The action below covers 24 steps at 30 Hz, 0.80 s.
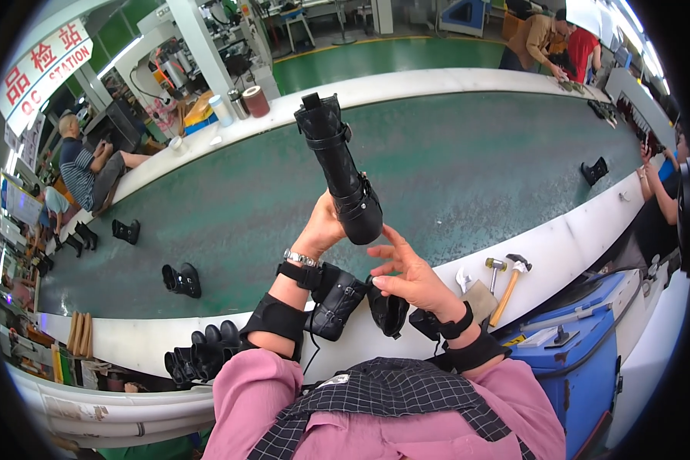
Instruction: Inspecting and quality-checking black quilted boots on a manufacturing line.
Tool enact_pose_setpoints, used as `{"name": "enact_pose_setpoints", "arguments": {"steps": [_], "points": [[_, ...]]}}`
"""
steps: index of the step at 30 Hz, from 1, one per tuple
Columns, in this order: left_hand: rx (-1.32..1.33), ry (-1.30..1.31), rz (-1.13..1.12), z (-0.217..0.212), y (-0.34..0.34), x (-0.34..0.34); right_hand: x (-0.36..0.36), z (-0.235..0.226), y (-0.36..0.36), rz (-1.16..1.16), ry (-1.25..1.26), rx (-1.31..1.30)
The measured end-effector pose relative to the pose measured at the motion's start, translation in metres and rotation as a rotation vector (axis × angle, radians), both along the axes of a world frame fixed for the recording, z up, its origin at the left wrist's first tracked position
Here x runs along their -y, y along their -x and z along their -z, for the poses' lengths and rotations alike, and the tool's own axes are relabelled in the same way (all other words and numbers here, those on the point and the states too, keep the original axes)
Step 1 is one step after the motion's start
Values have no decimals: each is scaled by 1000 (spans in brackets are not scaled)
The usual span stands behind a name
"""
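Observation:
A tall black boot (337, 165) with buckled straps is held up over the green conveyor belt, its toe toward me and its shaft pointing away. My left hand (328, 222) grips it from beneath at the toe end, partly hidden behind it. Close to the toe, my right hand (408, 268) is spread with its fingers apart and holds nothing; whether a fingertip touches the boot I cannot tell. Below my hands, a second black buckled boot (333, 303) lies on the white ledge, beside another black boot (388, 310) whose opening shows.
Hammers (511, 287) and a tan cloth-like piece (479, 300) lie on the ledge at right, near a blue cart (563, 368). Several black boots (205, 353) stand at left. More boots (181, 280) ride the belt (468, 169). Co-workers (84, 165) sit along its edges.

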<state>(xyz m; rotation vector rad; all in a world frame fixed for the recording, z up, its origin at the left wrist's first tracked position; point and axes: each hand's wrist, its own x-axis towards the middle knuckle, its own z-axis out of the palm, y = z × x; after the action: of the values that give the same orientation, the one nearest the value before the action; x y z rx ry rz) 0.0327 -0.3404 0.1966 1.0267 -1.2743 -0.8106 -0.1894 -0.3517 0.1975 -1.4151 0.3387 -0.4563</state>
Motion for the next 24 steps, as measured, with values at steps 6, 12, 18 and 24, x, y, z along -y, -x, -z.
{"name": "enact_pose_setpoints", "arguments": {"steps": [6, 12, 18, 24], "points": [[77, -3, -10, -9, -13, 11, 7, 13, 17, 85, -50, -60], [46, 13, 5, -11, -19, 12, 11, 43, 47, 230, -145, -148], [28, 25, 9, -3, -17, 9, 8, 68, 73, 338, -196, -178], [42, -50, 19, 2, -16, 9, 3, 77, 83, 379, -229, -177]]}}
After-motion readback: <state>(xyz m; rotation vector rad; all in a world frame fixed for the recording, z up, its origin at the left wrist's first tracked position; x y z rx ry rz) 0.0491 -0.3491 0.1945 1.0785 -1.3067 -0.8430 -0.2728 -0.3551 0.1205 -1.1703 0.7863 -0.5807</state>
